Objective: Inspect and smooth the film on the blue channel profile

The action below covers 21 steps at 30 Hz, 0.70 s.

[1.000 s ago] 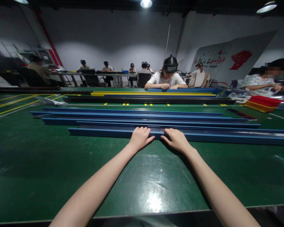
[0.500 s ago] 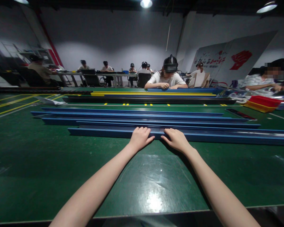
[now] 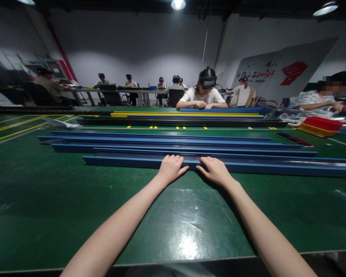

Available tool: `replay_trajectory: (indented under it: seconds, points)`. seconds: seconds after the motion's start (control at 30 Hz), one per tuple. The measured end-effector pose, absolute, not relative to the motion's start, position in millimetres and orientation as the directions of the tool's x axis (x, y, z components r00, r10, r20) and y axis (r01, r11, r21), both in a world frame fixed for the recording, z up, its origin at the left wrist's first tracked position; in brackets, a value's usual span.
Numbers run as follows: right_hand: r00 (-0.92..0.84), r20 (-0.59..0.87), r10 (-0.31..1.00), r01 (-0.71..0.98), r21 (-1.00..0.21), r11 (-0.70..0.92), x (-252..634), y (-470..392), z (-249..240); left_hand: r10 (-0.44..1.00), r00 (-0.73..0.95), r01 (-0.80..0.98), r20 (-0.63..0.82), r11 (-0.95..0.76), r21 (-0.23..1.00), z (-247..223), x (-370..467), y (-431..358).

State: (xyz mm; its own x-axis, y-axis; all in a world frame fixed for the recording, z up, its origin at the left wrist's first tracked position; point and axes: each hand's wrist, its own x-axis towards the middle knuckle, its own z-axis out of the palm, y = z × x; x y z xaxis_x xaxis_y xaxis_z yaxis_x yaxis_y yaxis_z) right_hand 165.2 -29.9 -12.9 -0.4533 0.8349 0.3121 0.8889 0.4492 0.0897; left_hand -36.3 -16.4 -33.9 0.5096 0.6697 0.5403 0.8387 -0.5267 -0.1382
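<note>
**Both hands on near blue channel, 12 o'clk**

Green tbl. (image 3: 187, 215): bare stretch at front. L hand (image 3: 170, 169) & R hand (image 3: 215, 170): just apart, either side of 12 o'clk. Grip: narrow; each holds near wall of near blue channel (image 3: 127, 162), fingers over top, thumb at near face. Pressure: cannot tell. Channel lies flat on tbl., approx. 10-11 o'clk to pic. edge at 2 o'clk.

Next, just beyond: further blue channels (image 3: 75, 148), approx. parallel. Dark flat device (image 3: 294, 139): 1-2 o'clk, near their R ends.

Behind: white sheet (image 3: 62, 124), 10-11 o'clk; black profile (image 3: 161, 122), 12 o'clk; red tray (image 3: 320, 125), 1-2 o'clk. Then yellow strips (image 3: 161, 114), 12 o'clk.

Far side: co-worker (image 3: 193, 97), 12 o'clk, forearms at tbl. edge.
</note>
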Motion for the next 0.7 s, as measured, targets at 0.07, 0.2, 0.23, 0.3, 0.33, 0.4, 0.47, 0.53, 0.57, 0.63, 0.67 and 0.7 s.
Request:
replay_trajectory:
  seconds: [0.07,0.2,0.23,0.3,0.33,0.4,0.47,0.53,0.57,0.63,0.67,0.7]
  points:
    - [-0.456,0.311,0.834,0.888,0.089,0.452,165.2,-29.8,-12.8,0.669,0.508,0.839,0.542,-0.527,-0.136,-33.8,-36.4,-16.4]
    - [-0.45,0.309,0.838,0.891,0.088,0.446,165.2,-29.6,-13.0,0.668,0.51,0.839,0.543,-0.526,-0.141,-34.3,-36.5,-15.9]
    - [-0.449,0.308,0.839,0.891,0.088,0.445,165.3,-29.6,-13.0,0.668,0.51,0.839,0.543,-0.524,-0.144,-34.4,-36.5,-15.8]
    - [-0.451,0.31,0.837,0.89,0.087,0.448,165.3,-29.5,-13.2,0.668,0.51,0.841,0.542,-0.52,-0.15,-34.5,-36.5,-15.7]
    - [-0.453,0.311,0.835,0.889,0.086,0.45,165.4,-29.5,-13.3,0.667,0.51,0.841,0.543,-0.519,-0.153,-34.5,-36.5,-15.7]
    - [-0.454,0.315,0.833,0.888,0.085,0.452,165.3,-29.5,-13.3,0.665,0.512,0.841,0.543,-0.518,-0.158,-34.5,-36.5,-15.6]
    - [-0.453,0.317,0.833,0.889,0.087,0.45,165.2,-29.7,-13.0,0.664,0.512,0.841,0.544,-0.517,-0.16,-34.4,-36.5,-15.6]
    - [-0.454,0.315,0.833,0.888,0.091,0.45,165.0,-29.9,-12.6,0.664,0.513,0.841,0.544,-0.517,-0.163,-34.2,-36.6,-15.7]
    - [-0.455,0.314,0.833,0.888,0.093,0.45,165.0,-30.1,-12.4,0.664,0.514,0.84,0.543,-0.517,-0.164,-34.1,-36.7,-15.8]
    - [-0.456,0.315,0.832,0.888,0.096,0.45,164.9,-30.5,-12.1,0.663,0.516,0.84,0.542,-0.517,-0.166,-33.7,-36.7,-16.0]
    - [-0.456,0.316,0.832,0.888,0.096,0.45,164.9,-30.6,-12.1,0.663,0.516,0.84,0.542,-0.517,-0.166,-33.6,-36.6,-16.2]
    - [-0.456,0.317,0.831,0.888,0.097,0.45,164.9,-30.7,-12.2,0.664,0.516,0.84,0.542,-0.516,-0.167,-33.4,-36.5,-16.4]
